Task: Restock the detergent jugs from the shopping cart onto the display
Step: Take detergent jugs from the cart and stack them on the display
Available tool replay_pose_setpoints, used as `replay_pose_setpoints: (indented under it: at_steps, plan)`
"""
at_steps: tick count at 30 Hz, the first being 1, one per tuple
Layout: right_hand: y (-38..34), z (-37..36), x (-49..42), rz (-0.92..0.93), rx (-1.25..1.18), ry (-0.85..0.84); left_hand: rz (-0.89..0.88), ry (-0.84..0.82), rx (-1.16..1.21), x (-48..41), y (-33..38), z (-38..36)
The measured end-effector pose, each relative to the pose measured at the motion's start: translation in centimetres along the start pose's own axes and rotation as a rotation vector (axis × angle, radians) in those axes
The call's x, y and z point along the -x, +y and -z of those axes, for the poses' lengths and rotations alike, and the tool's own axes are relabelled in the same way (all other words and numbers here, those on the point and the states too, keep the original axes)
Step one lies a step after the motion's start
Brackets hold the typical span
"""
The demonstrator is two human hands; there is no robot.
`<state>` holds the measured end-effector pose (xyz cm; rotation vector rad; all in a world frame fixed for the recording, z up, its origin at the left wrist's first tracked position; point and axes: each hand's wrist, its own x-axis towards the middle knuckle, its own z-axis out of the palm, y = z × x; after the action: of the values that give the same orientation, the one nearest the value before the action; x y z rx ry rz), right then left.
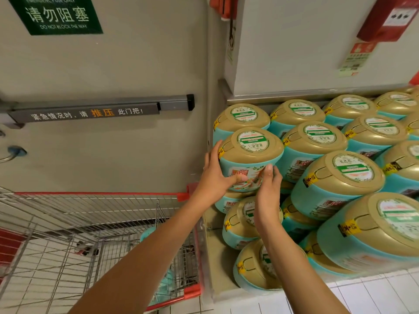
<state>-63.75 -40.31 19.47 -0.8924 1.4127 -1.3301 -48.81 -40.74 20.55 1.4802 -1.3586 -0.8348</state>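
A teal detergent jug with a gold lid (250, 155) sits at the left end of the stacked display (340, 168), on top of other jugs. My left hand (215, 175) grips its left side, thumb across the front label. My right hand (268, 191) presses its lower right side with fingers upright. Several identical jugs fill the display in tiers to the right. The wire shopping cart (102, 223) with red trim stands at the lower left; part of a teal jug (148, 233) shows inside it.
A grey emergency door with a push bar (99, 109) and a green sign (56, 14) stands behind the cart. A white pillar carries a red fire alarm box (390, 19). The display's low base (217, 245) meets white floor tiles (374, 295).
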Motion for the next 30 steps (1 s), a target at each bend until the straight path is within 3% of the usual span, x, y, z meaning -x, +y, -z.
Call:
replay_pose_setpoints:
  at_steps: [11,20,26,30]
  plan:
    - [0.9,-0.6,5.7,-0.040,-0.075,0.012,0.006,-0.084,0.012,2.5,-2.8,2.8]
    - [4.5,-5.8,11.2,0.019,0.114,-0.187,0.198,0.156,0.100,10.8,-10.7,12.5]
    - [10.4,-13.4,15.1,-0.134,0.254,-0.425,0.402,0.407,0.256,16.5,-19.1,20.3]
    - [15.8,-19.4,17.0,-0.319,0.264,-0.570,0.553,0.460,0.252,19.1,-24.7,24.1]
